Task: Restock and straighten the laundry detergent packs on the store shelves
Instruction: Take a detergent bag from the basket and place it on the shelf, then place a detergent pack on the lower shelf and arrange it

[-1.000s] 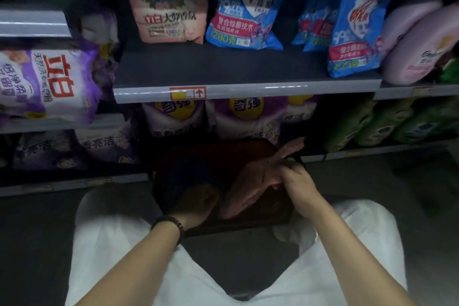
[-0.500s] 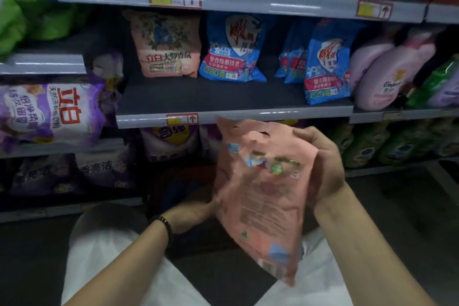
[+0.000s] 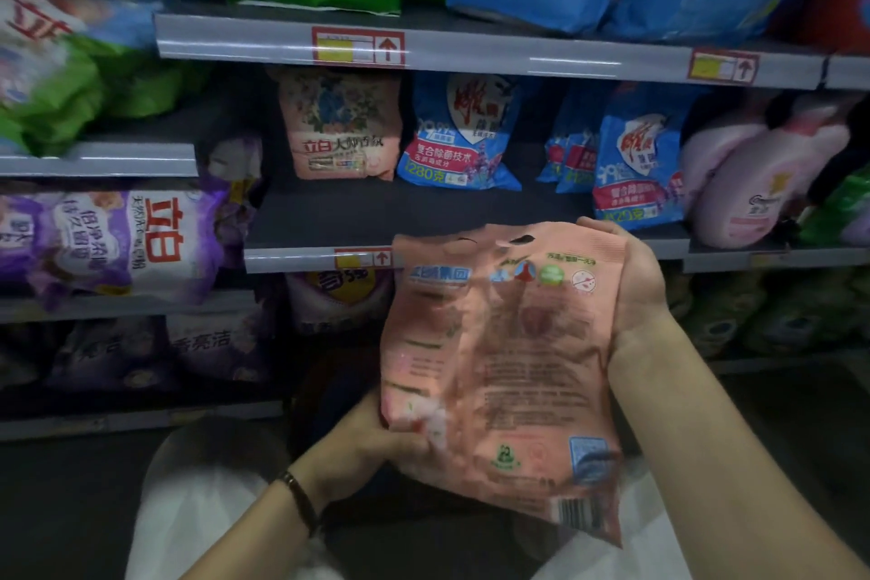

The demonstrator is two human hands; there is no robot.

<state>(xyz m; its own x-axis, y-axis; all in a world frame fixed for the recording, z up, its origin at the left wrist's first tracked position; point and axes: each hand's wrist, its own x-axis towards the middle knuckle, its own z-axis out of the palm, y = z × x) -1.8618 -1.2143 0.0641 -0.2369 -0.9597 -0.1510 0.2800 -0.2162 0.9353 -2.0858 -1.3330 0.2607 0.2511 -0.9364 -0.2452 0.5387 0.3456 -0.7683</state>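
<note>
On my feed, left hand (image 3: 372, 443) gripped the pink detergent pack (image 3: 508, 367) at its lower left corner, right hand (image 3: 633, 287) curled round its upper right edge, pack held in front of the middle shelf (image 3: 329, 219), a second pink pack (image 3: 336, 127) stood on it.

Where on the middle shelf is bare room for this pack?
The held pink plastic pack may fit the bare front strip of the dark middle shelf, bordered by the standing pink floral pack and blue detergent pack behind, the grey price rail ahead. Rightward is crowded: pink bottles.
</note>
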